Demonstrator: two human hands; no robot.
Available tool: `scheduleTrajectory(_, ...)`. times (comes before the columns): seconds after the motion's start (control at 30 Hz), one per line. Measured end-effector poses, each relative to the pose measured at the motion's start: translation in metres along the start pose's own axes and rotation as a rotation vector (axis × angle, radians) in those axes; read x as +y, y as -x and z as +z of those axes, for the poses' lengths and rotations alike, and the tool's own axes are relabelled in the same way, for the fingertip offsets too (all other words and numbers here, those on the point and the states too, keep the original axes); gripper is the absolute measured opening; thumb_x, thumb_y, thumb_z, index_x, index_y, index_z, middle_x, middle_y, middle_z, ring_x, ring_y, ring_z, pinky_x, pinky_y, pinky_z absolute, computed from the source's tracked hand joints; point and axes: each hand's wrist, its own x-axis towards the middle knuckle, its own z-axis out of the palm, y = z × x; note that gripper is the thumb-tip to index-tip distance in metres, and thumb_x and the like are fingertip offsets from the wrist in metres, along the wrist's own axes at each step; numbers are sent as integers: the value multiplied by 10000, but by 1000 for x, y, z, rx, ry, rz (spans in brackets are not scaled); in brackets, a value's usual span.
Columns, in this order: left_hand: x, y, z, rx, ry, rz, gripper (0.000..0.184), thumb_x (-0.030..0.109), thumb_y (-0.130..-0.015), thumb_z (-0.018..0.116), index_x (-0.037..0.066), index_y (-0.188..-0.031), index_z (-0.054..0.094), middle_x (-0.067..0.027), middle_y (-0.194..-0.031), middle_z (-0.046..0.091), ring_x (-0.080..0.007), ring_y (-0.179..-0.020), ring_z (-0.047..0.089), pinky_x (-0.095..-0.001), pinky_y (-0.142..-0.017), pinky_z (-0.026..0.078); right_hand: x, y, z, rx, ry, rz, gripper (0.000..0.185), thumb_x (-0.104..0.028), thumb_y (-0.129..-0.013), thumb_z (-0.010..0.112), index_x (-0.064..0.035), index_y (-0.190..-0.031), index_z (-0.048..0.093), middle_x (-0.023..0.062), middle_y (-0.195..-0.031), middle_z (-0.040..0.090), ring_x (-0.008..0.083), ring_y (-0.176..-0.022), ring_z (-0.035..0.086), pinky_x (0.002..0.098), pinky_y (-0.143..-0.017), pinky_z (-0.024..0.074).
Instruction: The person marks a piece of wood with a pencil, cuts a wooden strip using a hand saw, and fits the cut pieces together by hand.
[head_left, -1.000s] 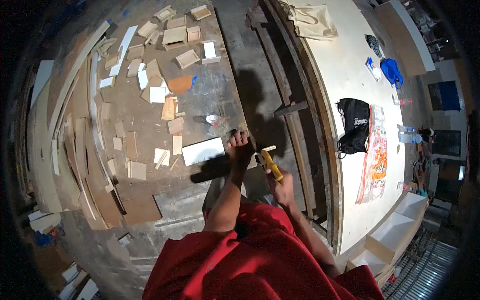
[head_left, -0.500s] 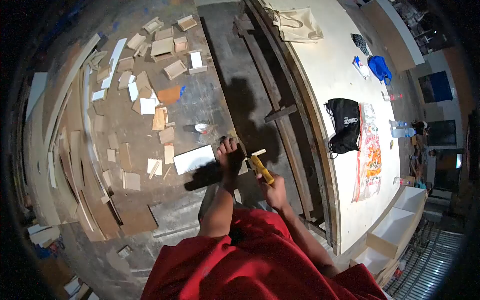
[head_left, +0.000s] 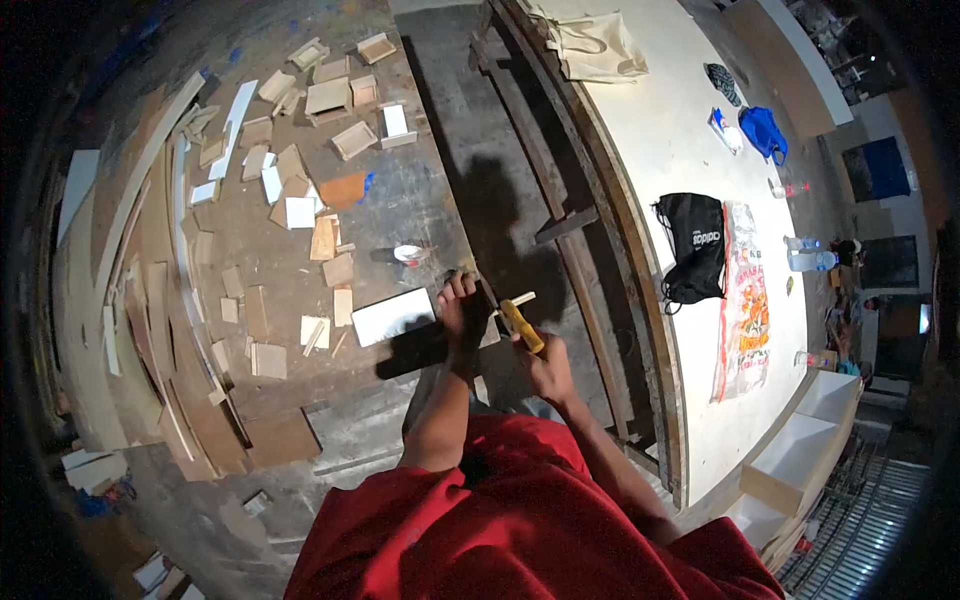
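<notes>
My right hand (head_left: 547, 368) is wrapped around a yellow-handled tool (head_left: 522, 328); its working end is too small to make out. A short pale strip (head_left: 524, 299) shows just beyond the tool's far end. To the left of it, at the edge of the worktable, my left hand (head_left: 461, 305) is closed with its fingers curled. What it grips, if anything, is hidden in shadow. Beside that hand a white rectangular board (head_left: 394, 317) lies on the table, partly under the hand's dark shadow.
Small wooden boxes (head_left: 328, 100) and offcuts lie over the worktable (head_left: 400, 200), with long strips (head_left: 150, 180) at its left. A small white and red object (head_left: 408, 254) sits mid-table. Across a gap, a pale bench (head_left: 640, 130) holds a black drawstring bag (head_left: 692, 245) and a printed sack (head_left: 742, 310).
The yellow-handled tool and my right hand have shifted slightly and the tool is tilted a little differently. My left hand stays nearly in place. The whole view has moved slightly.
</notes>
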Motion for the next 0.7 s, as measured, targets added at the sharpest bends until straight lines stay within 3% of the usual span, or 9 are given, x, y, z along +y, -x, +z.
scheduleTrajectory(0.07,1,0,5,4,36,6,295,213,-866,647,141,-1152,631,-13,-1271,635,-217,-1074,594,-390,-861,436,-1,5,-6,-41,58,69,199,-149,-968,607,15,-1065,667,-5,-761,573,90,-702,509,321,-606,406)
scheduleTrajectory(0.13,-3,3,15,-6,-3,-2,323,213,-861,643,119,-1169,620,-60,-1282,628,-256,-1099,595,-405,-889,446,-21,6,-8,-63,-28,297,216,-148,-964,611,26,-1083,660,-7,-757,568,99,-702,510,325,-609,413)
scheduleTrajectory(0.27,-4,4,15,6,-6,24,263,214,-850,660,140,-1099,627,-46,-1260,634,-242,-1082,591,-397,-867,430,-7,-1,-3,-49,8,59,233,-213,-995,626,12,-1042,659,-24,-742,546,82,-668,481,294,-582,374)
scheduleTrajectory(0.3,-3,5,16,7,19,12,259,203,-847,661,129,-1094,632,-57,-1257,636,-258,-1081,595,-418,-879,436,-24,2,-5,-59,-40,259,272,-251,-1011,633,20,-992,647,-19,-731,541,85,-670,480,303,-584,384)
scheduleTrajectory(0.43,-1,3,15,21,-19,-1,266,200,-855,658,119,-1108,633,-73,-1252,637,-280,-1089,600,-435,-890,445,-18,-1,-4,-26,55,148,320,-286,-1024,641,29,-968,635,-16,-725,540,87,-670,478,307,-580,383)
scheduleTrajectory(0.5,-1,2,15,1,-39,10,247,205,-864,662,126,-1096,631,-61,-1234,638,-274,-1071,602,-438,-886,446,-42,-16,0,-40,66,372,332,-297,-1029,644,32,-991,645,-16,-719,536,89,-670,474,307,-581,380)
scheduleTrajectory(0.6,-2,0,17,59,-10,9,244,210,-863,665,134,-1093,632,-57,-1232,640,-268,-1068,602,-435,-881,447,-24,-5,0,14,62,185,340,-296,-1031,641,43,-1025,660,-11,-716,538,93,-668,471,308,-578,376)
scheduleTrajectory(0.7,-2,1,11,-6,-47,30,315,230,-863,654,106,-1151,626,-82,-1233,620,-273,-1100,599,-432,-875,460,-20,-5,2,11,14,285,339,-283,-1029,638,53,-1053,672,-11,-717,540,91,-672,463,306,-580,378)
